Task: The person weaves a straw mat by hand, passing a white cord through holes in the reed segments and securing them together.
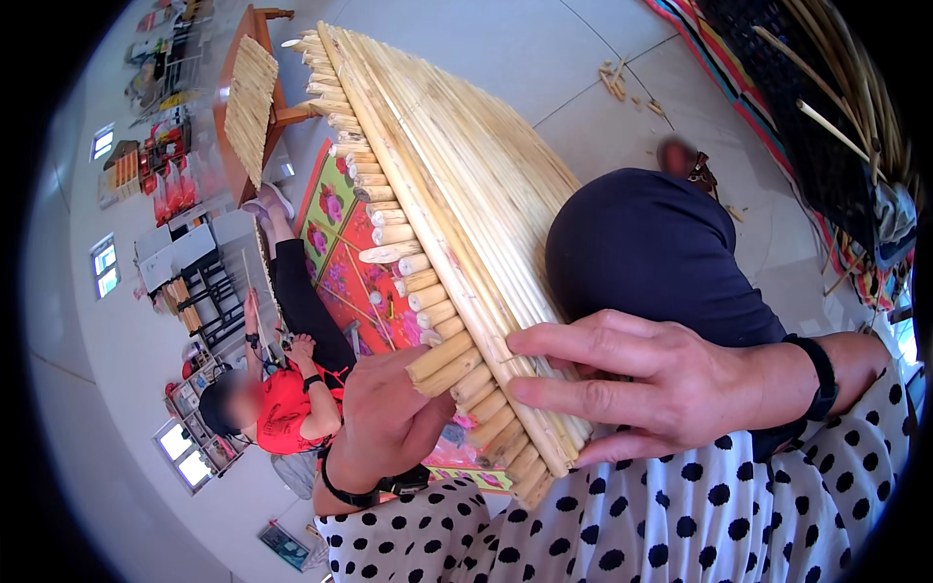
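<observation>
Stalk panel (pixel 476 175): notes on working the cut ends at the cross strip

Landmark: my knee (pixel 641 253). The panel slants past the knee on its left side, near end toward my body. A long cross strip (pixel 413 194) runs down the panel's left margin; stub ends (pixel 394 234) stick out beyond it, uneven in length.

Right hand (pixel 671 374), on the near side of the knee: two fingers parted, tips laid on the strip, thumb by the panel's near end. Left hand (pixel 384 418), left of the knee across the panel: fingers curled in at the stubs. Whether they pinch one I cannot tell; the fingertips are hidden.

Technique (my judgement): keep the right fingertips bearing on the strip close to the stub being worked, so it cannot ride up. Take one or two stubs at a time with the left hand, pushing along the stalk, never sideways; dry stalks probably split when bent. Check each neighbour for slip before moving along. Mind the rough cut ends.
</observation>
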Motion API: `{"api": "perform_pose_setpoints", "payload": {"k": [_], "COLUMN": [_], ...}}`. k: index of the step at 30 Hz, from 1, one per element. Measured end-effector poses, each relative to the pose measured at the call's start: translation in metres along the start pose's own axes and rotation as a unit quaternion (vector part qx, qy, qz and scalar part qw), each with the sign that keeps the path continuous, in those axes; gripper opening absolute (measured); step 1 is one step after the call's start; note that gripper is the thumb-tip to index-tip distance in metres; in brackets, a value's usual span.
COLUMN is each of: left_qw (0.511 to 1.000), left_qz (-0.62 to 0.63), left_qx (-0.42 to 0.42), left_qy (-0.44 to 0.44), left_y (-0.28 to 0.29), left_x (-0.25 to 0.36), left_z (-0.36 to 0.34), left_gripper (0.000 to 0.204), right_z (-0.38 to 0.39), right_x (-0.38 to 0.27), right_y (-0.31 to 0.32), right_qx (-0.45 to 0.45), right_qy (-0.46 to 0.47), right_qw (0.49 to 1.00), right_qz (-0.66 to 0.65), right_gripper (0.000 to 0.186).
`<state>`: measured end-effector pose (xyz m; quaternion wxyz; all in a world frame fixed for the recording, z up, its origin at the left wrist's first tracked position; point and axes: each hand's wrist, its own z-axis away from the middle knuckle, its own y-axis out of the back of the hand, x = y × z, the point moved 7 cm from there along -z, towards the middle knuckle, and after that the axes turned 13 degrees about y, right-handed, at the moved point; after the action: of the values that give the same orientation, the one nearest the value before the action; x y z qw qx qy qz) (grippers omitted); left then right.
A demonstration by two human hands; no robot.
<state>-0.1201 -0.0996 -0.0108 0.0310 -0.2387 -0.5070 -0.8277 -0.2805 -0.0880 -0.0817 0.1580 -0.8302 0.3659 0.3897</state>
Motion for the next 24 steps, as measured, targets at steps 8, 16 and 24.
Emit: {"api": "perform_pose_setpoints", "payload": {"k": [8, 16, 24], "left_qw": [0.979, 0.974, 0.950], "left_qz": [0.126, 0.110, 0.204], "left_qx": [0.030, 0.069, 0.057], "left_qy": [0.159, 0.187, 0.230], "left_y": [-0.007, -0.009, -0.010], "left_x": [-0.020, -0.023, -0.016], "left_z": [0.022, 0.028, 0.015], "left_gripper": [0.024, 0.010, 0.008], "right_z": [0.002, -0.001, 0.001], "right_x": [-0.001, -0.006, -0.008], "right_y": [-0.003, -0.003, -0.002], "right_qx": [-0.020, -0.043, -0.033], "right_qy": [-0.019, -0.018, -0.023], "right_qw": [1.000, 0.999, 0.998], "right_qz": [-0.010, 0.008, 0.045], "right_gripper": [0.076, 0.079, 0.076]}}
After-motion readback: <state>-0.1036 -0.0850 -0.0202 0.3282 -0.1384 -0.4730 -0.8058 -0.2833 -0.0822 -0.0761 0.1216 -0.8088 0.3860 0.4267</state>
